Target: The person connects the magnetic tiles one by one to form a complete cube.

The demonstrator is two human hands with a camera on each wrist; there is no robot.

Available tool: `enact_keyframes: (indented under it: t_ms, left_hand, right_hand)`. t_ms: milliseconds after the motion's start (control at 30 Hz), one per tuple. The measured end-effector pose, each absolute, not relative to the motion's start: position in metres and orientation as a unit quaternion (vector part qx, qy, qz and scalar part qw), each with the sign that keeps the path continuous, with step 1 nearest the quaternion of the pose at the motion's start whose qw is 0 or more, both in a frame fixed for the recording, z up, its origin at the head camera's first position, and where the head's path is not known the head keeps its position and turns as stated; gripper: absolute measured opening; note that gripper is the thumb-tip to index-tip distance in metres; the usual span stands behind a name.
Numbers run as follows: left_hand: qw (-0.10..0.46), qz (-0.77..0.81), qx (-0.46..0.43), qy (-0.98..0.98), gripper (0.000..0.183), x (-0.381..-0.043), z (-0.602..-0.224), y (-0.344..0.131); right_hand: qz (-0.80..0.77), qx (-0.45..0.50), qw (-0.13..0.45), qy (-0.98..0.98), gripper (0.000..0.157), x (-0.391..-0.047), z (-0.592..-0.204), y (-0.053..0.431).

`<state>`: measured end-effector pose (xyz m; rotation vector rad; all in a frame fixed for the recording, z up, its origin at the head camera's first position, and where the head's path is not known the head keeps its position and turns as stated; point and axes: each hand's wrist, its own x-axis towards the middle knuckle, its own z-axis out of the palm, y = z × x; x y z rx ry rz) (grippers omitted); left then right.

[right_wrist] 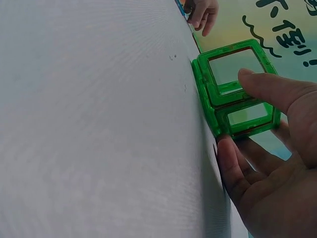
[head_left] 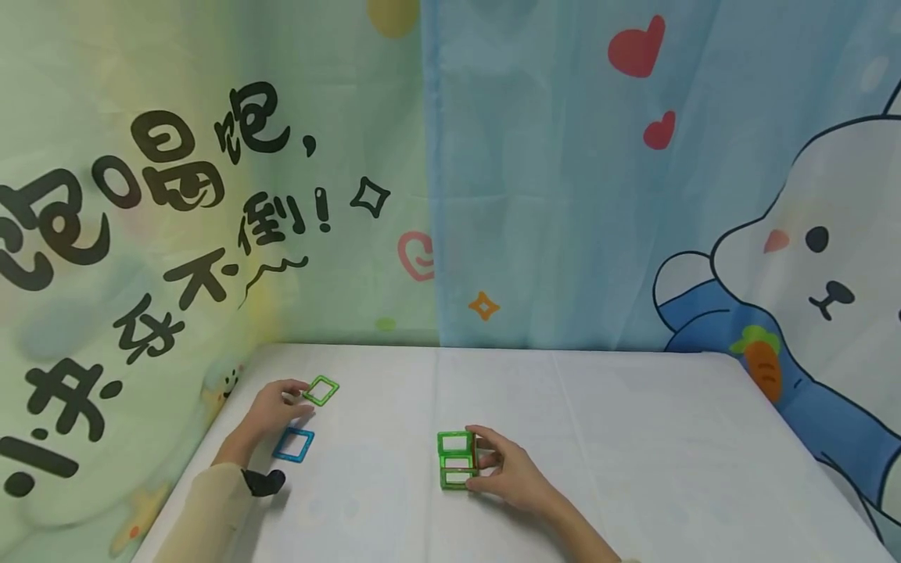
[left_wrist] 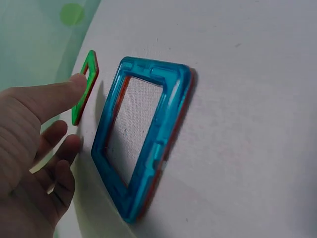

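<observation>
On the left of the white table, my left hand [head_left: 271, 414] reaches over a flat green square magnetic tile [head_left: 330, 396], fingertips right at its near corner. Its thumb is straight and overlaps that tile in the left wrist view; the other fingers bend loosely. A blue square magnetic tile [left_wrist: 156, 148] lies flat beside this hand, nearer the body. Around the middle of the table, my right hand [head_left: 517, 473] grips a small structure of joined green magnetic tiles [right_wrist: 201, 79] between thumb and fingers. The thumb presses an upright tile's face, and the fingertips are low at the tabletop.
A white cloth covers the table [head_left: 669, 453]. Printed curtains [head_left: 535, 234] hang behind its back edge and along the left side, with lettering, hearts and a cartoon bear. A black band [head_left: 263, 482] sits at my left wrist.
</observation>
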<state>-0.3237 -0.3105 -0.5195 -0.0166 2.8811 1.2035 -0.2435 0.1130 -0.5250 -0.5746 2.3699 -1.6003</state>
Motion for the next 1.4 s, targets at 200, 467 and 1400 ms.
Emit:
enact_keyframes:
  t_ms: [200, 467, 1400]
  left_hand:
    - [0.048, 0.356, -0.007, 0.933, 0.058, -0.337, -0.518, -0.310]
    - [0.073, 0.352, 0.015, 0.933, 0.076, -0.346, -0.513, -0.304]
    - [0.019, 0.285, 0.103, 0.953, 0.059, -0.361, -0.519, -0.267]
  right_hand:
    - [-0.545, -0.199, 0.110, 0.807, 0.078, -0.245, -0.525, 0.114]
    - [-0.547, -0.196, 0.118, 0.805, 0.079, -0.245, -0.526, 0.113]
    - [-0.547, -0.191, 0.119, 0.807, 0.078, -0.242, -0.525, 0.113]
